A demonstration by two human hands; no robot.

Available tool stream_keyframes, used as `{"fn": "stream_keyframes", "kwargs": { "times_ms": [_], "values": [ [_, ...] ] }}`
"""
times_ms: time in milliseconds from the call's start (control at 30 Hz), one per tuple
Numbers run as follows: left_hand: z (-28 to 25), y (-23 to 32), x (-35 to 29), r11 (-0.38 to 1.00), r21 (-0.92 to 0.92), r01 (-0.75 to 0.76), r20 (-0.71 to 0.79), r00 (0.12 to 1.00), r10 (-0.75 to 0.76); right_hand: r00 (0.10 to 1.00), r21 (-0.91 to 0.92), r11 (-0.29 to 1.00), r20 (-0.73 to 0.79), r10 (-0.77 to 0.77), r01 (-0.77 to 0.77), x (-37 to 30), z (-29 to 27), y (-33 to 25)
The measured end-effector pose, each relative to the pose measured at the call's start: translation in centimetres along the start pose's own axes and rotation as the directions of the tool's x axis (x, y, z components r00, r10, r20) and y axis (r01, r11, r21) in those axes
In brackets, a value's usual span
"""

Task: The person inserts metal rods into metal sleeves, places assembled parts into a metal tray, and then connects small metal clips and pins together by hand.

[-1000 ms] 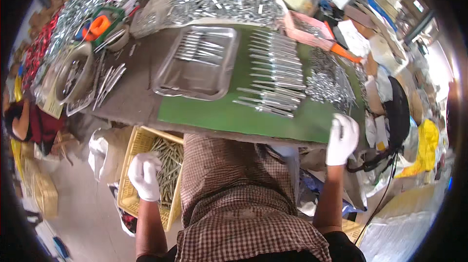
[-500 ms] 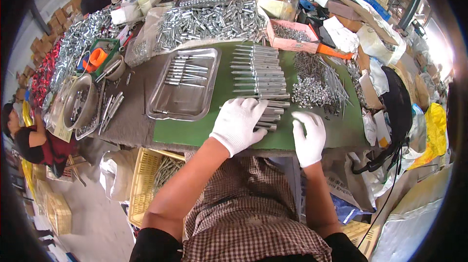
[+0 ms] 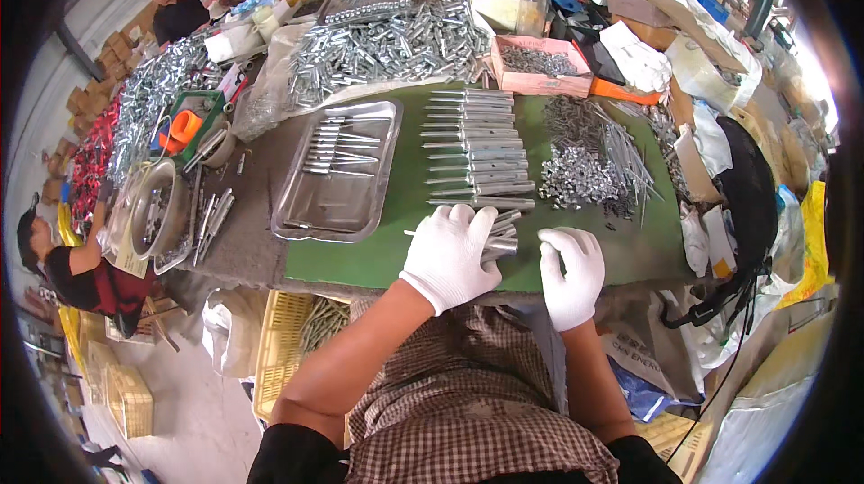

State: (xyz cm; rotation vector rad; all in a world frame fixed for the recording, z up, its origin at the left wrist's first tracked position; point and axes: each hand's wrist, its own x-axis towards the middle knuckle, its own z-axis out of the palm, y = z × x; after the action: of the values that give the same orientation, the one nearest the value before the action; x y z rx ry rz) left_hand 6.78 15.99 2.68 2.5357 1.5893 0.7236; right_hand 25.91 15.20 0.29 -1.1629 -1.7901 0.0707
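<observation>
Settling the gloved left hand [image 3: 452,255] over the nearest metal rods [image 3: 502,241], at the near end of a longer row of rods [image 3: 475,147] on the green mat [image 3: 360,264], well away from the yellow basket [image 3: 279,345] reached over a second ago. Holding those fingers close together and bent over the metal; impossible to tell whether clamped or merely resting, with most of the grip hidden beneath the glove. Showing thick ends to its right and one thin tip to its left, looking more bunched and slanted than half a second ago, so probably being gathered out of line as a small handful. Keeping the right hand [image 3: 572,277] just beside, at the mat's near edge, thumb apart from curved fingers, nothing visible between; apparently well placed for sharing the handling. Leaving the steel tray [image 3: 324,205] and the heap of small metal pieces [image 3: 576,176] untouched, apparently confining the work to the row's near end.
</observation>
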Motion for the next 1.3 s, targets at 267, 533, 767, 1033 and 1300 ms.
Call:
{"fn": "stream_keyframes", "kwargs": {
  "times_ms": [267, 533, 767, 1033, 1300],
  "values": [
    [-0.4, 1.1, 0.1, 0.977, -0.195, 0.086, -0.068, 0.993, -0.101, 0.974, 0.378, 0.899, 0.129, 0.184, -0.220, 0.1, -0.7, -1.6],
    [0.6, 2.4, 1.7, 0.841, -0.490, -0.230, -0.468, 0.883, -0.031, 0.981, 0.528, 0.835, 0.184, 0.065, -0.155, 5.8, -0.4, -6.7],
    [2.9, 0.6, 0.9, 0.716, -0.684, 0.139, -0.133, 0.941, -0.310, 0.999, 0.443, 0.896, 0.043, 0.009, -0.027, 7.2, 2.6, -6.6],
    [0.2, -1.8, -5.6, 0.643, -0.766, -0.001, -0.370, 0.818, -0.440, 0.990, 0.856, 0.501, 0.144, 0.009, -0.129, 7.7, 5.5, -9.9],
    [0.8, -6.3, -11.1, 0.703, -0.676, 0.222, -0.335, 0.756, -0.561, 0.659, 0.464, 0.881, 0.691, -0.296, -0.091, 11.7, 15.5, -13.8]
  ]
}}
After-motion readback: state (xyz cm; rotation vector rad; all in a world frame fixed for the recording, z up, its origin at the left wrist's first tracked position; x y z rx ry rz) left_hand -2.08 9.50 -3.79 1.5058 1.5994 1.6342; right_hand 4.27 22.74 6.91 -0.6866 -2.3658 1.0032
